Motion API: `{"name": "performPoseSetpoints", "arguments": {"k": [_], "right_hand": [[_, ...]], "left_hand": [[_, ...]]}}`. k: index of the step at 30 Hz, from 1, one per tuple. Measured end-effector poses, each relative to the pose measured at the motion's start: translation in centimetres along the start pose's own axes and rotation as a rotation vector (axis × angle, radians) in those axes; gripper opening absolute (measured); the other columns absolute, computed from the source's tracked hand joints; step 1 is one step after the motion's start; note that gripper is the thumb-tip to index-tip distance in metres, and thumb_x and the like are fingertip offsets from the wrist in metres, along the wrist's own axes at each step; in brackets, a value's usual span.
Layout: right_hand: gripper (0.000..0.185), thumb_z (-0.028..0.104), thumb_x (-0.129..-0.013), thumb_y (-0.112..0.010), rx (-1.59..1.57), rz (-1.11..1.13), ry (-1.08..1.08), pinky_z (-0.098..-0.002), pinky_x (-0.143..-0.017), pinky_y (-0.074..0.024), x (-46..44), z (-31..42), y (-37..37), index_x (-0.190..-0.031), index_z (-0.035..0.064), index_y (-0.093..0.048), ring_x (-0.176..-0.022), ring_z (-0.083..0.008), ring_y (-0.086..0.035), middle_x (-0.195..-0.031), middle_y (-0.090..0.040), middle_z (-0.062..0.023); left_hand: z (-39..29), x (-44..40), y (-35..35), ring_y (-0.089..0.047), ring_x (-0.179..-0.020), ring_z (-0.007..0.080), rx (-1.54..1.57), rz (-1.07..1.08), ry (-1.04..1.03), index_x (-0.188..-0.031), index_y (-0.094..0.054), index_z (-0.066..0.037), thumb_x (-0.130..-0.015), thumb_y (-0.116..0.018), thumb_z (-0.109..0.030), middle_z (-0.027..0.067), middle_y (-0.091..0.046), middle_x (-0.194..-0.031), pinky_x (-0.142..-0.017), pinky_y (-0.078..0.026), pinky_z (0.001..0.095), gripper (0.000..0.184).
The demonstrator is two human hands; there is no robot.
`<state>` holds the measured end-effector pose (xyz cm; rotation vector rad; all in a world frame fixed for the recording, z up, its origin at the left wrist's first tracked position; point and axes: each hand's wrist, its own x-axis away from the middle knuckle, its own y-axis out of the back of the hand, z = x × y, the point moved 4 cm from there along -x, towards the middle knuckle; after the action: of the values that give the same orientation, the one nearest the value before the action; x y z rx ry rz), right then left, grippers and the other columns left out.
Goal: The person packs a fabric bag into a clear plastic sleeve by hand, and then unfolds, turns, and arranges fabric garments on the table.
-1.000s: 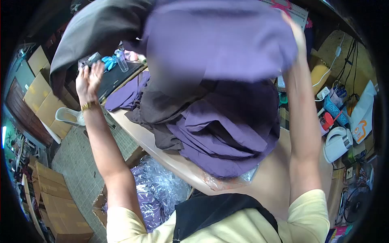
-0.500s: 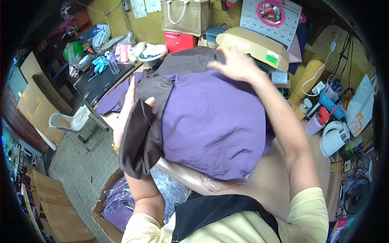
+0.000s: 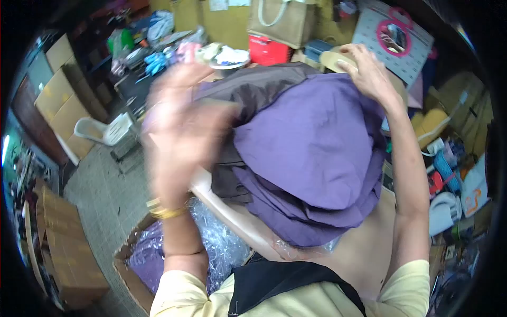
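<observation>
A purple and dark brown garment (image 3: 311, 142) lies heaped on the table, its purple panel uppermost and loose folds bunched along the near side. Its dark brown part (image 3: 269, 87) stretches across the back and left. My left hand (image 3: 185, 127), smeared by motion, is raised over the left side of the garment; its fingers cannot be made out. A gold bracelet (image 3: 166, 210) circles that wrist. At the far right edge of the cloth is my right hand (image 3: 372, 74), its fingers loosely bent and apart, with nothing visible in them.
A cardboard box (image 3: 127, 264) of plastic-wrapped purple items stands below the table's left edge. Behind the garment are a red box (image 3: 268, 50) and a jute bag (image 3: 280, 24). A white kettle (image 3: 443, 211) stands at right, a white plastic chair (image 3: 113, 129) at left.
The dark brown cloth that hung over my left hand has come off it. The purple panel has gone from spread out to bunched in folds. The view has shifted a little left.
</observation>
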<state>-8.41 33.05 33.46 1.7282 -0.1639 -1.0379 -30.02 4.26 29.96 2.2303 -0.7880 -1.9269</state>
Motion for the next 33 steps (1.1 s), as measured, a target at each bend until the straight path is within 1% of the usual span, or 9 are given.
{"name": "performPoseSetpoints", "arguments": {"k": [2,5,9,11,13,15,19,25,33], "right_hand": [[0.054,0.041,-0.096,-0.053,-0.398,0.213,0.266,-0.0441,-0.113,-0.0285,-0.2,5.5,-2.7,-0.141,0.0125,-0.043,-0.134,-0.0317,-0.041,-0.143,-0.044,-0.0197],[0.065,0.064,-0.093,-0.04,-0.116,0.56,0.027,-0.071,-0.109,-0.0095,1.2,10.2,-9.6,-0.149,0.0317,-0.032,-0.145,-0.0452,-0.009,-0.16,-0.016,-0.012],[0.071,0.07,-0.086,-0.044,0.146,0.767,0.045,-0.0778,-0.102,0.0015,3.3,7.6,-21.0,-0.149,0.0395,-0.029,-0.146,-0.0448,0.003,-0.162,-0.007,-0.0091],[0.068,0.064,-0.086,-0.05,0.023,0.403,-0.121,-0.0777,-0.103,-0.0019,3.5,5.9,-25.3,-0.147,0.0425,-0.031,-0.147,-0.0423,-0.003,-0.161,-0.012,-0.0065],[0.071,0.063,-0.084,-0.053,0.087,0.328,-0.133,-0.0771,-0.104,-0.0032,4.0,5.2,-27.2,-0.148,0.0454,-0.027,-0.147,-0.0397,-0.008,-0.161,-0.014,-0.0031],[0.074,0.062,-0.083,-0.054,0.148,0.354,-0.143,-0.0767,-0.105,-0.0028,4.0,5.4,-27.0,-0.149,0.0461,-0.023,-0.147,-0.0389,-0.009,-0.161,-0.016,-0.0008],[0.076,0.057,-0.083,-0.057,0.171,0.419,-0.146,-0.0765,-0.105,-0.0035,3.8,5.7,-27.1,-0.149,0.0467,-0.02,-0.147,-0.0382,-0.008,-0.161,-0.013,0.0],[0.074,0.057,-0.085,-0.056,0.184,0.349,-0.102,-0.076,-0.105,-0.0058,4.0,4.9,-28.3,-0.149,0.0468,-0.021,-0.147,-0.0381,-0.01,-0.161,-0.016,0.0],[0.068,0.054,-0.087,-0.055,0.14,0.27,-0.09,-0.0769,-0.104,-0.0088,4.4,5.2,-28.2,-0.147,0.0485,-0.024,-0.147,-0.0377,-0.014,-0.16,-0.02,-0.0006]], "left_hand": [[1.0,1.9,-9.3,-0.019,-0.142,0.0445,-0.215,0.353,0.233,-0.14,-0.047,-0.015,-0.081,-0.064,-0.057,0.0218,-0.03,-0.151,-0.108,-0.013,0.0699,0.074],[7.4,7.5,-23.4,-0.008,-0.145,0.045,0.006,0.977,0.501,-0.148,-0.036,-0.025,-0.081,-0.05,-0.073,0.0113,-0.02,-0.159,-0.109,-0.015,0.0694,0.084],[11.2,7.7,-25.5,-0.036,-0.139,0.0328,0.346,0.911,0.135,-0.141,-0.048,-0.013,-0.089,-0.052,-0.055,0.0154,-0.044,-0.146,-0.11,-0.031,0.054,0.067],[12.1,4.9,-18.7,-0.062,-0.114,0.0247,0.647,0.813,0.253,-0.118,-0.066,-0.005,-0.092,-0.059,-0.031,0.0137,-0.068,-0.114,-0.101,-0.044,0.0328,0.038],[17.1,5.2,-13.9,-0.069,-0.095,0.0235,1.167,0.321,0.79,-0.107,-0.067,0.002,-0.093,-0.055,-0.012,0.0143,-0.069,-0.11,-0.086,-0.054,0.0298,0.023],[27.9,8.1,-12.2,-0.07,-0.089,0.0231,0.632,-0.173,0.666,-0.107,-0.065,0.002,-0.086,-0.049,0.004,0.0158,-0.069,-0.104,-0.081,-0.056,0.031,0.027],[40.7,17.3,-14.1,-0.058,-0.116,0.0349,-0.491,-0.001,0.617,-0.129,-0.053,-0.008,-0.078,-0.066,-0.018,0.0176,-0.061,-0.126,-0.106,-0.038,0.0489,0.053],[41.1,14.9,-15.0,-0.061,-0.111,0.0348,-0.443,0.528,1.015,-0.113,-0.066,-0.011,-0.075,-0.071,-0.029,0.0184,-0.067,-0.113,-0.096,-0.042,0.0558,0.042],[34.2,-5.0,-8.5,-0.065,-0.093,0.0265,0.318,-0.029,0.713,-0.098,-0.064,-0.002,-0.09,-0.058,-0.027,0.0128,-0.069,-0.099,-0.081,-0.051,0.0394,0.027]]}}
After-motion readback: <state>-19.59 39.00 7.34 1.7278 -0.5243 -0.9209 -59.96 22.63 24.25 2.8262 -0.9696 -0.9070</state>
